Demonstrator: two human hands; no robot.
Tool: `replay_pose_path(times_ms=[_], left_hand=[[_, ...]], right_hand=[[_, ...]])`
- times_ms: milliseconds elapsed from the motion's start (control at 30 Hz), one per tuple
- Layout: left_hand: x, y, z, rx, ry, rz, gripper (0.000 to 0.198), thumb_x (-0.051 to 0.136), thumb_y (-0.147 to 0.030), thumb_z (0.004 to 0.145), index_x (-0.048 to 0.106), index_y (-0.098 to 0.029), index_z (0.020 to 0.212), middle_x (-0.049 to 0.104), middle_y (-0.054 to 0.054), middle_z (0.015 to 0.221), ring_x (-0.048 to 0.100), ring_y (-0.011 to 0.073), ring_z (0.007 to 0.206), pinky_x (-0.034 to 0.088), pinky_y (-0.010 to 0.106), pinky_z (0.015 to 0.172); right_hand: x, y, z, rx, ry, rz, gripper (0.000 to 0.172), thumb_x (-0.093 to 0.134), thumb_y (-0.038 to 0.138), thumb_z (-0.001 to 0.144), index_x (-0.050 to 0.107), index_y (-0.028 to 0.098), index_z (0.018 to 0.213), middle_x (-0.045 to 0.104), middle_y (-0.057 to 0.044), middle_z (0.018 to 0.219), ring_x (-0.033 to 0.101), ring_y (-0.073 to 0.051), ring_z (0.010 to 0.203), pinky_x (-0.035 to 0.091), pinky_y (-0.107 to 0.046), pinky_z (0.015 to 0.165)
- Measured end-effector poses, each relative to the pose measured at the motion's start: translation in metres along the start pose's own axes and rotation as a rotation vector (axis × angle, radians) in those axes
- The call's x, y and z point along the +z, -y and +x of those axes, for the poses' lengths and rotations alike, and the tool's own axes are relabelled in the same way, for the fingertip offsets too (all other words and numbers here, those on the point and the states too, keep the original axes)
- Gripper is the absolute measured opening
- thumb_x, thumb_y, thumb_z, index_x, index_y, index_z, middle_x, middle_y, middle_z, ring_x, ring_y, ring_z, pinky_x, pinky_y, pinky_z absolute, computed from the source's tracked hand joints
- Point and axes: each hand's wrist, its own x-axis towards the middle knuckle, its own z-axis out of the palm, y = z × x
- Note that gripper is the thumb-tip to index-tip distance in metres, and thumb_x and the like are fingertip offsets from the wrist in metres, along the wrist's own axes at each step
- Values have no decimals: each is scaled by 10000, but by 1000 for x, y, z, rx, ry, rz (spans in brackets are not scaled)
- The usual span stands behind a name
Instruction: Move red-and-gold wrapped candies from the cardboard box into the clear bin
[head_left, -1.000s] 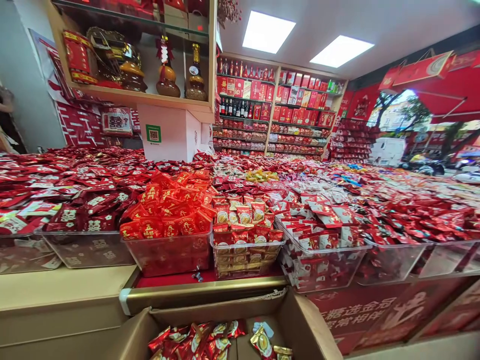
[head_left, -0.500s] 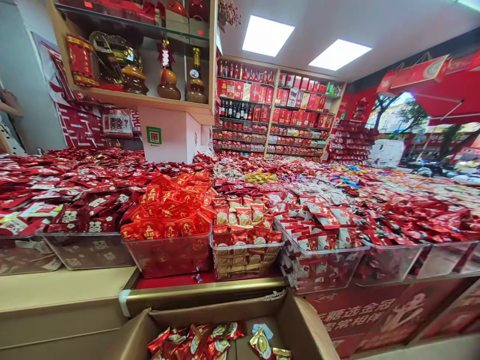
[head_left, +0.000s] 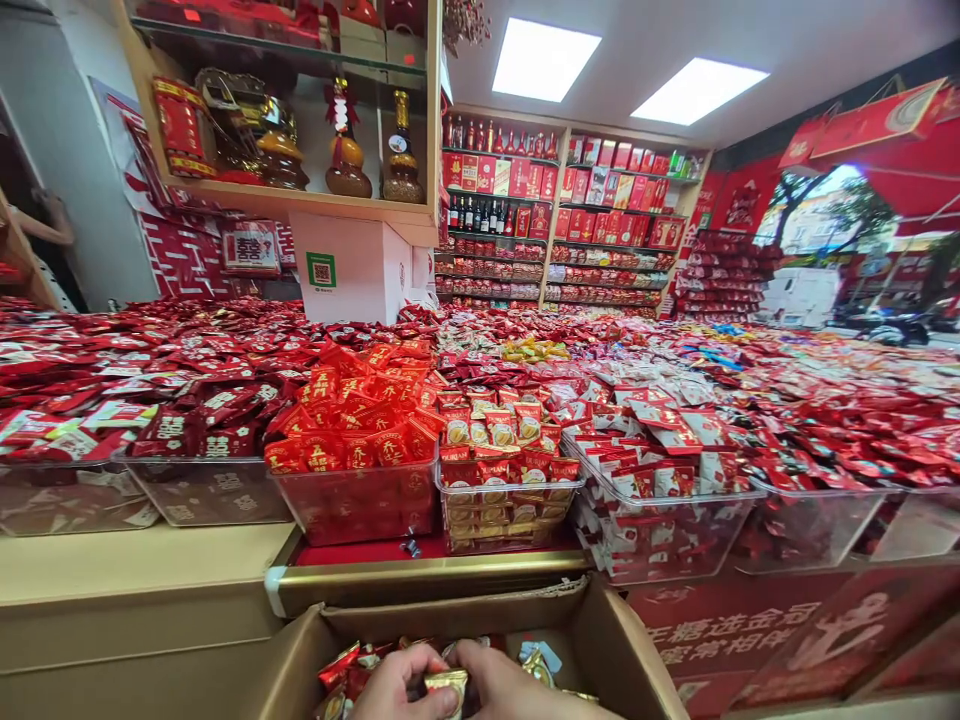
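An open cardboard box [head_left: 637,650] at the bottom centre holds red and gold candy packets [head_left: 341,665]. Inside its opening, my left hand [head_left: 405,685] and my right hand [head_left: 502,685] meet, with fingers curled round a small gold packet [head_left: 448,684]. The packet shows between the two hands, and both sets of fingers touch it. Beyond the box, a clear bin of red and gold durian packets [head_left: 510,465] stands on the counter, beside a bin of bright red packets [head_left: 356,440].
More clear bins with red and white packets [head_left: 660,460] line the counter to the right. A gold counter edge [head_left: 435,575] runs behind the box. A shelf with bottles [head_left: 300,200] overhangs at the upper left. Small dark wrappers [head_left: 410,547] lie near the edge.
Both my hands have come into view in the box and closed round a gold packet. The view has shifted slightly left, so the scene sits further right.
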Motion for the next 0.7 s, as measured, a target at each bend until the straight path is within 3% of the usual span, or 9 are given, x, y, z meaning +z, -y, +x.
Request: replay_pose_path(times_ms=[133,300,467,700], left_hand=[[3,-6,-3,29,-91,-51,154,632,-263,581,516,-166,612,481,-64,564,464,126,595,362,225,574],[4,-8,-6,40,-159,-144,154,612,-260,611,505,-158,655,515,-41,598,479,136,600,383,250,587],[7,0,-8,13,-233,-130,202,648,-283,567,502,-172,652,502,-52,589,472,133,586,380,246,568],[7,4,-8,25,-233,-123,217,657,-308,554,505,-175,634,465,-67,546,435,112,549,348,226,525]], right_hand=[[-1,2,-4,-61,-64,-2,457,622,171,472,488,163,909,539,23,762,468,-100,669,354,-185,569],[3,3,-6,-39,-6,54,436,555,148,530,414,176,941,536,33,705,494,-94,612,338,-176,525],[3,0,-4,-91,35,-3,343,560,160,545,423,185,858,548,19,752,518,-116,680,354,-188,568],[1,-2,-6,-123,30,-63,325,600,258,563,429,200,834,538,21,735,508,-124,674,347,-194,576]])
